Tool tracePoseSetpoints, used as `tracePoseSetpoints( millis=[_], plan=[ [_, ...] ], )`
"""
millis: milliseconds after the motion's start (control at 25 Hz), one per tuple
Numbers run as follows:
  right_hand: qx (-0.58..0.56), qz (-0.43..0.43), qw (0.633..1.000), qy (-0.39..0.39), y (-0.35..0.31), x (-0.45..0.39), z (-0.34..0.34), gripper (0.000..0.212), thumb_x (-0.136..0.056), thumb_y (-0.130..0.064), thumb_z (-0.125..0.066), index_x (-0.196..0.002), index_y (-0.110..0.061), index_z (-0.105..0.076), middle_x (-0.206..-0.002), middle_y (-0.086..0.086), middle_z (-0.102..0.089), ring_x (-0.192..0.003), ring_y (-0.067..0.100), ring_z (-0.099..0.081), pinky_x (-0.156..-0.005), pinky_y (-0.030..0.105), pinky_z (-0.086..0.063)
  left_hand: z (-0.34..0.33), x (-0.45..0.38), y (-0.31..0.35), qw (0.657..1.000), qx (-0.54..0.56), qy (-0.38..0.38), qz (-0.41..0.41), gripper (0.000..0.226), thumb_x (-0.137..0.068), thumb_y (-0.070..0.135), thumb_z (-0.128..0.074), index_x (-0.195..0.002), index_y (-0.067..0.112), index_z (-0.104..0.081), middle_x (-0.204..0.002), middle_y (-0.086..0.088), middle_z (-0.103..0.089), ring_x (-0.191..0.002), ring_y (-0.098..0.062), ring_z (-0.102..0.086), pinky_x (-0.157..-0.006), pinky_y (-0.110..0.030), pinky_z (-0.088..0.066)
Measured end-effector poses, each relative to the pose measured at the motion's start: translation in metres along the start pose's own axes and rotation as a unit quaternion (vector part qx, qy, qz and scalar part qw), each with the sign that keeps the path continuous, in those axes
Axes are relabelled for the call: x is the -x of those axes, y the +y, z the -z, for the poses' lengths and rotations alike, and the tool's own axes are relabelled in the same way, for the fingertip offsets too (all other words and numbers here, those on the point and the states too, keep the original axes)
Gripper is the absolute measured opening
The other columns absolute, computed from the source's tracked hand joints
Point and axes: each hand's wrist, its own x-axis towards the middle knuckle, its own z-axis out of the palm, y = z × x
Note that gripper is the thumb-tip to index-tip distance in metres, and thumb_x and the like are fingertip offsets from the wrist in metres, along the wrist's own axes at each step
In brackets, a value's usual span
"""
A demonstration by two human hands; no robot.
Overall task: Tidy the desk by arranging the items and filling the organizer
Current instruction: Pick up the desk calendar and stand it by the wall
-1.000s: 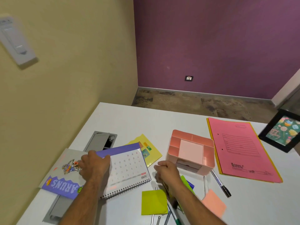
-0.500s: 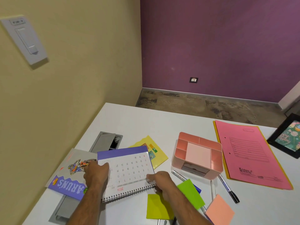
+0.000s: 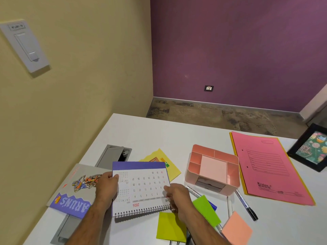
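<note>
The organizer [image 3: 213,169], a pink compartmented box with a small drawer at its front, stands on the white counter [image 3: 150,135] right of centre, with only a pale note pad in its middle well; the other compartments look bare, though their floors are partly hidden by the walls. What has changed is the spiral-bound calendar [image 3: 141,188]: a second ago it lay flat under the left hand alone while the right hand worked among the pens, and now both hands hold it by its side edges, its far edge raised off the counter. The left hand [image 3: 107,189] grips the left edge, thumb on the page and fingers curled behind; the right hand [image 3: 174,197] pinches the right edge near the spiral. I judge this as the arranging part of the task, with the filling not yet begun, since the pens [image 3: 246,205] and the sticky notes [image 3: 170,227] lie loose by the organizer. The calendar covers part of the yellow booklet [image 3: 172,169] and the illustrated notebook [image 3: 76,191]. The right forearm hides some pens, so their number is unclear. The pink folder [image 3: 269,168] lies flat to the right, and the framed picture [image 3: 309,149] is cut off by the frame edge.
</note>
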Motion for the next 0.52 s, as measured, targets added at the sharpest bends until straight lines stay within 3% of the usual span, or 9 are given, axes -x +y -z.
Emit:
tracePoseSetpoints(
  millis=[120, 240, 400, 520],
  plan=[
    [0.022, 0.075, 0.996, 0.046, -0.004, 0.006, 0.007, 0.023, -0.077, -0.009, -0.076, -0.098, -0.015, -0.067, -0.090, 0.007, -0.074, -0.077, 0.023, -0.070, -0.057, 0.029, -0.049, 0.004, 0.003, 0.012, 1.000, 0.007, -0.010, -0.006, 0.018, -0.100, 0.014, -0.048, -0.084, 0.017, -0.056, -0.085, -0.008, -0.070, -0.077, -0.030, -0.069, -0.069, -0.040, -0.052],
    [0.103, 0.199, 0.972, 0.068, -0.005, 0.008, 0.016, 0.027, -0.074, -0.013, -0.079, -0.095, -0.027, -0.069, -0.100, -0.003, -0.067, -0.095, 0.017, -0.063, -0.073, 0.027, -0.047, 0.009, -0.002, 0.022, 0.999, 0.035, -0.007, 0.024, 0.014, -0.101, 0.011, -0.048, -0.091, 0.007, -0.058, -0.085, -0.013, -0.069, -0.071, -0.031, -0.068, -0.058, -0.033, -0.051],
    [0.203, 0.310, 0.928, -0.023, -0.009, 0.015, 0.035, 0.053, -0.067, -0.029, -0.080, -0.117, -0.040, -0.063, -0.128, -0.017, -0.054, -0.120, 0.001, -0.049, -0.085, 0.016, -0.039, 0.021, -0.018, 0.029, 0.994, 0.043, -0.026, 0.093, 0.022, -0.099, 0.010, -0.053, -0.108, -0.008, -0.059, -0.094, -0.027, -0.069, -0.071, -0.037, -0.064, -0.058, -0.034, -0.046],
    [0.213, 0.349, 0.912, -0.020, -0.019, 0.013, 0.043, 0.050, -0.071, -0.018, -0.078, -0.110, -0.047, -0.065, -0.135, -0.020, -0.052, -0.128, 0.004, -0.046, -0.096, 0.027, -0.045, 0.021, -0.015, 0.030, 0.979, 0.099, -0.076, 0.160, 0.020, -0.098, 0.008, -0.052, -0.108, -0.009, -0.055, -0.093, -0.027, -0.069, -0.072, -0.037, -0.065, -0.049, -0.032, -0.052]
  ],
)
